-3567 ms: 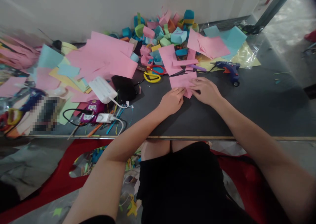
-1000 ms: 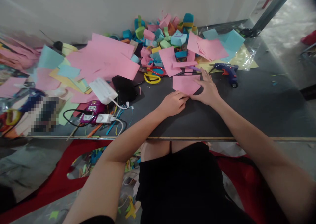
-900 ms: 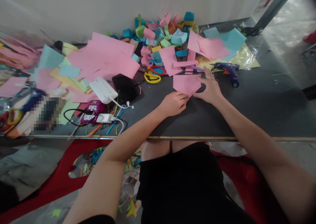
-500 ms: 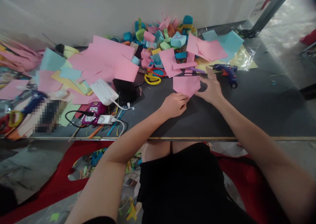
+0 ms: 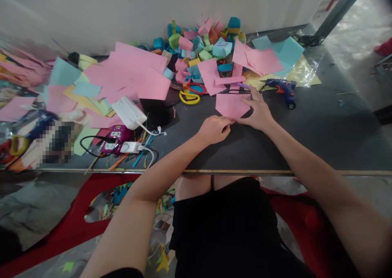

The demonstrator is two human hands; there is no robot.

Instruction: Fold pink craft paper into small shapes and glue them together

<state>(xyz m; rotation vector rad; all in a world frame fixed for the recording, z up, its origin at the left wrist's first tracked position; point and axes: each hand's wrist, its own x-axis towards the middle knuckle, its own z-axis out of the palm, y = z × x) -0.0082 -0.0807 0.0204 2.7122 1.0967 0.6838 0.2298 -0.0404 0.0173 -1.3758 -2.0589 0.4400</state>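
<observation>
A sheet of pink paper lies on the dark table in front of me, its two near corners angled in towards a point. My left hand is at that near point, fingers curled closed on the paper's edge. Over the right side of the same sheet rests my right hand, fingers spread, its thumb reaching to the point beside the left fingers. Just beyond the sheet are loose pink pieces and a purple-handled tool. A blue glue gun lies right of my right hand.
Folded coloured paper pieces are heaped against the wall. Scissors with red and yellow handles lie left of the sheet. Further left are large pink sheets, a white power bank, and a purple power strip with cables near the table edge.
My right hand has shifted slightly left and nearer, its thumb moving from the sheet's right edge to its near point. My left hand stays at the near edge.
</observation>
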